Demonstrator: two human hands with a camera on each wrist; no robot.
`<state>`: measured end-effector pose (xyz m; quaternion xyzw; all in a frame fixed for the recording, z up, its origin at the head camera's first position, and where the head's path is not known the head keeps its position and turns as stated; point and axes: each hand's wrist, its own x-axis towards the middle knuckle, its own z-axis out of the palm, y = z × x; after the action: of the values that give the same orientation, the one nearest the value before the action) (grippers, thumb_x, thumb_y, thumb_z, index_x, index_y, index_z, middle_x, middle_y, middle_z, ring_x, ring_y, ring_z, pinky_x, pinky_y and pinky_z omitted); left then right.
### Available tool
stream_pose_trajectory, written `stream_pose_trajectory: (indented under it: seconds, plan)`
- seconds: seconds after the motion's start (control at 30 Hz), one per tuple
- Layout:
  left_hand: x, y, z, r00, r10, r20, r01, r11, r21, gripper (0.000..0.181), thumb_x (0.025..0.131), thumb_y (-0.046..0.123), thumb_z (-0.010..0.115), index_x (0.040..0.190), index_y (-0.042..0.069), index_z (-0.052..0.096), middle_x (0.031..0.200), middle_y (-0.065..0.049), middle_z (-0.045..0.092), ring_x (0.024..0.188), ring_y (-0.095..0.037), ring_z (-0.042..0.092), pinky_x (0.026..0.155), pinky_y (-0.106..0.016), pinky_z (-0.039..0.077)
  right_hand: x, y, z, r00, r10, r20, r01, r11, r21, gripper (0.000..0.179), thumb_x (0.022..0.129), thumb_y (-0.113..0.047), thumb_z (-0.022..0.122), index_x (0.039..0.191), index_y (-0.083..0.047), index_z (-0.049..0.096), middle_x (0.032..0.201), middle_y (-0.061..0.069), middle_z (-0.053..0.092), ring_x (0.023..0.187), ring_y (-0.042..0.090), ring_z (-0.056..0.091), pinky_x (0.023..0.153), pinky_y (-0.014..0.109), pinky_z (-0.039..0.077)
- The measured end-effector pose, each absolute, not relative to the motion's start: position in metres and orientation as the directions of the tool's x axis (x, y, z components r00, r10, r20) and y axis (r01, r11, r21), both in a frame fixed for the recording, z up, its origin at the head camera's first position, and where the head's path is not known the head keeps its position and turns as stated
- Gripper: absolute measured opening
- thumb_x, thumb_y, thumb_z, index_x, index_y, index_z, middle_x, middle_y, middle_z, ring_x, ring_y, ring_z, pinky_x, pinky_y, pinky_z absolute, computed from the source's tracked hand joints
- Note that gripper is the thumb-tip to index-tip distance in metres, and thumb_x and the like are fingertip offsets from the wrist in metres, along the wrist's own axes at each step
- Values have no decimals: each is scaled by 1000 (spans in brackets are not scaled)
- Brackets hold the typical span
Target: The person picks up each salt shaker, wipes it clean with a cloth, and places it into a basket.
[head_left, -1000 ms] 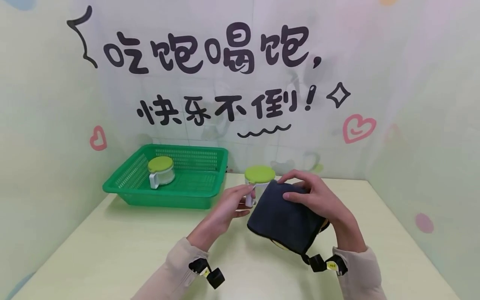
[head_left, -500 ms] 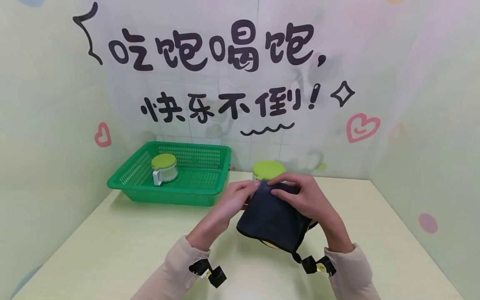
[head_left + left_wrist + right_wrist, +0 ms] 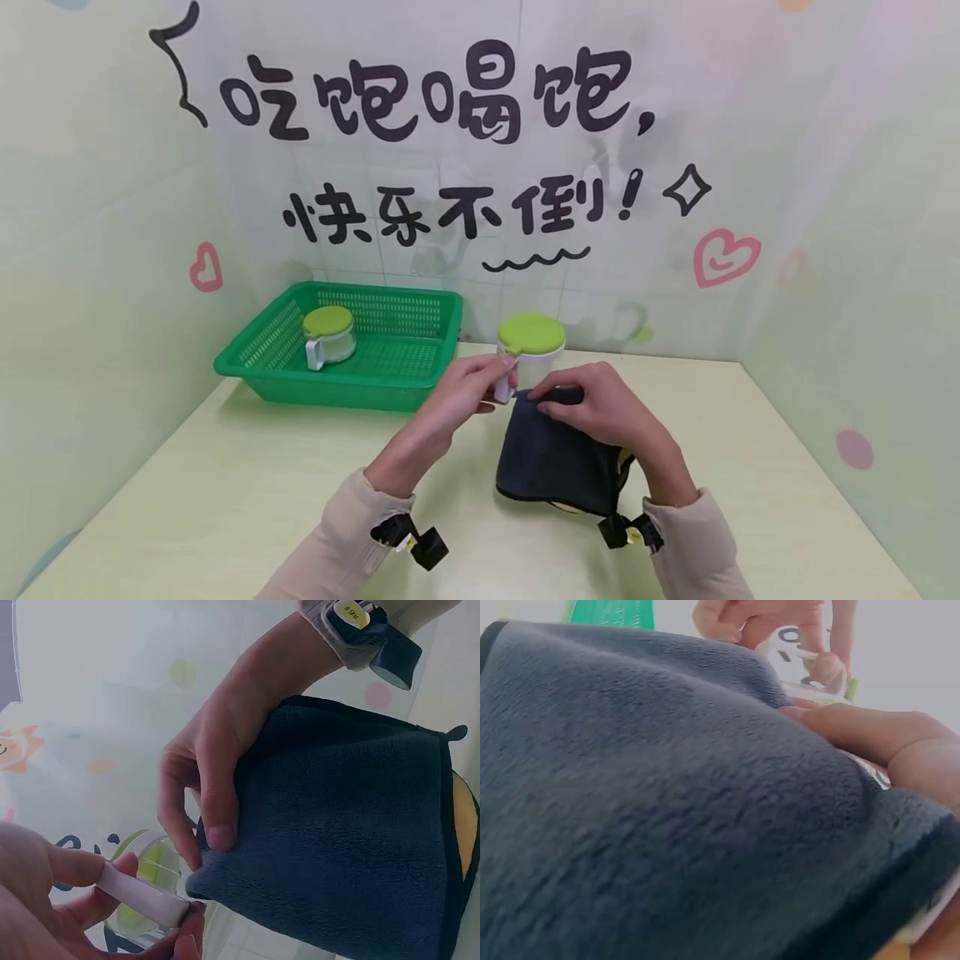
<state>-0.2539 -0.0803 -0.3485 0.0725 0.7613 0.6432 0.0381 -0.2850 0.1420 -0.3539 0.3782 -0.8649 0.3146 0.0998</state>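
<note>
A clear jar with a lime-green lid (image 3: 531, 333) and a white handle (image 3: 142, 894) is held by my left hand (image 3: 459, 398), whose fingers and thumb pinch the handle. My right hand (image 3: 600, 405) grips the upper edge of a dark blue-grey plush cloth (image 3: 553, 462) with black edging. The cloth hangs in front of the jar's lower part, its top edge close to the jar's side. A yellowish underside (image 3: 465, 817) shows at the cloth's edge in the left wrist view. Whether the cloth touches the glass, I cannot tell.
On the left of the pale table (image 3: 247, 492) stands a green plastic basket (image 3: 337, 395) with slotted walls. Inside it sits a second lidded jar (image 3: 330, 337) with a white handle. A printed wall (image 3: 420, 275) closes off the back, with side walls left and right.
The cloth first moved left across the jar, covering most of it, then dropped lower. The jar's lid, handle and upper side show again above it. Both hands keep their hold.
</note>
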Motion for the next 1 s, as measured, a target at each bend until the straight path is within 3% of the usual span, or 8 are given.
stream_pose_trajectory:
  seconds: [0.23,0.43,0.6,0.83,1.0]
  plan:
    - [-254,-80,-348,-988,153,18,45,178,983,35,106,36,54,90,8,69,83,1,60,79,-18,60,72,-27,50,-281,146,-349,-665,-465,585,-747,443,-496,20,90,-10,79,106,-22,81,103,-5,80,101,11,73,94,24,55]
    - [-255,-82,-347,-989,147,3,28,171,985,35,106,37,54,89,9,68,86,0,63,79,-17,61,72,-27,49,-285,145,-352,-685,-539,490,-727,472,-498,17,91,-12,79,103,-24,81,102,-8,79,100,9,73,93,32,57]
    - [-257,-85,-347,-989,146,-14,6,137,991,35,106,36,53,89,9,67,86,-1,65,79,-18,62,73,-28,49,-288,144,-354,-657,-619,430,-751,483,-451,17,90,-13,79,103,-24,81,102,-10,79,98,9,73,90,33,57]
    - [-256,-82,-348,-987,161,-17,11,170,985,35,106,36,53,90,9,68,80,1,59,77,-17,59,72,-27,48,-286,149,-349,-653,-524,546,-757,447,-477,19,90,-12,79,104,-25,81,103,-8,79,102,8,73,94,30,56]
    - [-257,-81,-349,-986,166,-22,8,178,984,36,106,36,53,93,6,68,84,1,62,77,-16,60,73,-27,49,-287,150,-351,-681,-556,476,-729,458,-508,18,91,-14,79,105,-25,81,104,-9,79,102,9,72,95,31,56]
